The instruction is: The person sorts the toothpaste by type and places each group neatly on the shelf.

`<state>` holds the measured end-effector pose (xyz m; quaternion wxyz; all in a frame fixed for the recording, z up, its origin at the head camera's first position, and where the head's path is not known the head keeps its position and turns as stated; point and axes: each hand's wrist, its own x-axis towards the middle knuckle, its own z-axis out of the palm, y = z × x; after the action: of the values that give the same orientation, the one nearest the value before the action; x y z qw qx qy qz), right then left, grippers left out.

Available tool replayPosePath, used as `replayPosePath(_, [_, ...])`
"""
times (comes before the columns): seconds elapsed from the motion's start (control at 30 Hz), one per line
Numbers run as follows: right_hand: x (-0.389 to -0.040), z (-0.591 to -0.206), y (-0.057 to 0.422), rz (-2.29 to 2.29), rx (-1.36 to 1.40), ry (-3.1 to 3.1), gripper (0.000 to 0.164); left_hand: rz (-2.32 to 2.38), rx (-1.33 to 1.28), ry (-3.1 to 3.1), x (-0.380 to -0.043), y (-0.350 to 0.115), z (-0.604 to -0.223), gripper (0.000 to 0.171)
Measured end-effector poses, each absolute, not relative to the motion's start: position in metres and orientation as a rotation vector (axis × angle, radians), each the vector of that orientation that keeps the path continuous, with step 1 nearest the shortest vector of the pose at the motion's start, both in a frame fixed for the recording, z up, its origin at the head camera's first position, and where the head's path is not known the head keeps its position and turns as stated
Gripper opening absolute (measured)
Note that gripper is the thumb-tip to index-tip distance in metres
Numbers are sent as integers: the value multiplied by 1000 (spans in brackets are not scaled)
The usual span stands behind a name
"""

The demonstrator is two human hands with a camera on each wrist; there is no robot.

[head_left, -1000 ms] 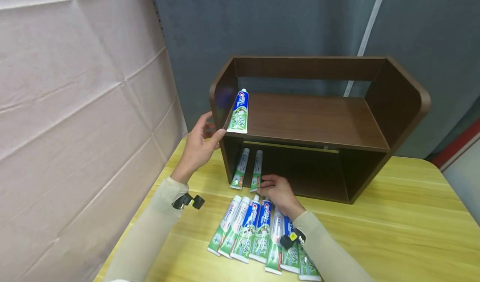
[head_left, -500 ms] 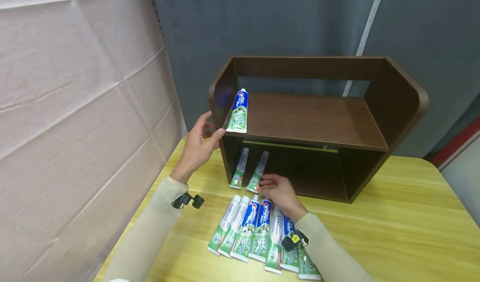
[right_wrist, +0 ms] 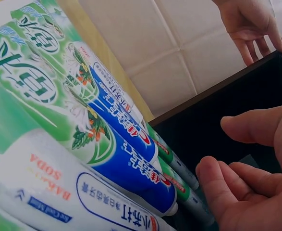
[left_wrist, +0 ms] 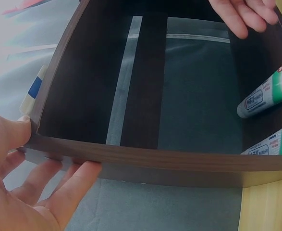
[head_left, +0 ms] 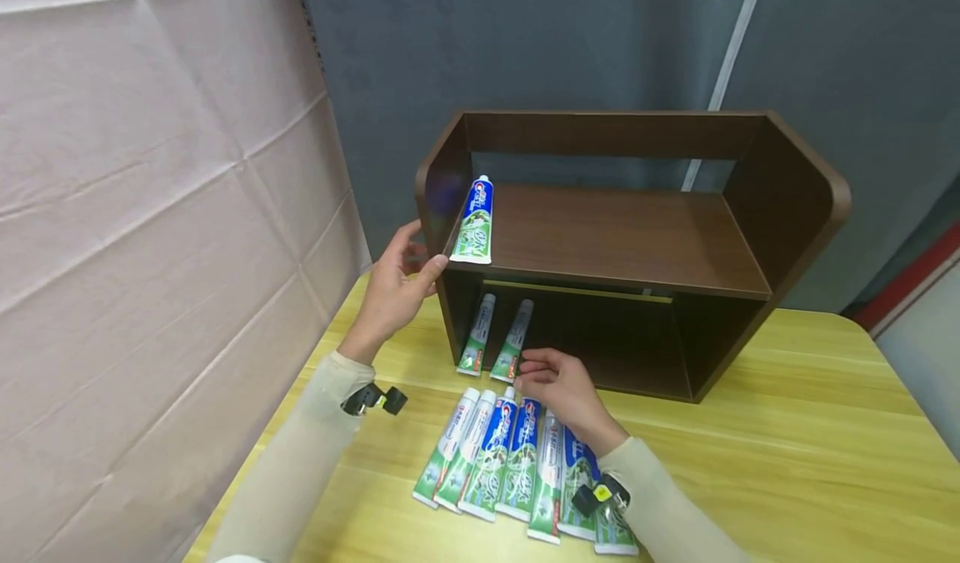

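My left hand [head_left: 392, 298] grips the left side panel of a dark brown two-tier shelf [head_left: 622, 234], thumb at the front edge, fingers on the outer face. My right hand [head_left: 564, 390] is at the front of the lower tier, fingertips right by the bottom end of a slanted green-and-white toothpaste tube [head_left: 512, 342]. In the right wrist view its thumb [right_wrist: 253, 126] and fingers stand apart with nothing between them. A similar toothpaste tube [head_left: 476, 336] lies to the left in that tier. A blue-and-green toothpaste tube [head_left: 473, 223] lies on the upper tier's left end.
Several toothpaste tubes [head_left: 491, 459] lie in a row on the yellow wooden table [head_left: 817, 430] before the shelf, some partly under my right forearm. A pale cloth wall [head_left: 172, 213] stands at the left, and a dark grey curtain [head_left: 562, 38] hangs behind.
The right-hand tube in the lower tier has turned, its cap end swinging right, so it now lies about parallel to its neighbour. My right hand's fingers have come off it. The left hand stays put.
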<state>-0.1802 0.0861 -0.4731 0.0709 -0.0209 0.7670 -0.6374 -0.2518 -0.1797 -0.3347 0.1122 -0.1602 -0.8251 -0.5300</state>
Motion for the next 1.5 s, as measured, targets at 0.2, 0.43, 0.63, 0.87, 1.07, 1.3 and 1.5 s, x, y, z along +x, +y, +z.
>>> replayPosePath(0.2, [-167, -464, 94, -1841, -89, 2400, 51, -1557, -469, -2423, -253, -180, -336, 64])
replayPosePath(0.43, [-157, -457, 107, -1808, -131, 2443, 51, -1551, -455, -2425, -252, -181, -337, 62])
replayPosePath(0.63, [-149, -454, 120, -1775, -105, 2465, 49, -1545, -453, -2427, -252, -182, -337, 62])
replayPosePath(0.87, [-141, -456, 136, -1788, -112, 2487, 50, -1562, -459, -2424, -251, -181, -335, 62])
replayPosePath(1.07, [-133, -456, 150, -1798, -97, 2512, 51, -1553, -454, -2431, -252, -181, -336, 63])
replayPosePath(1.3, [-124, -463, 161, -1766, -55, 2531, 56, -1534, -449, -2441, -252, -181, -336, 65])
replayPosePath(1.5, [-114, -472, 166, -1787, 57, 2459, 60, -1540, -453, -2437, -253, -182, -337, 65])
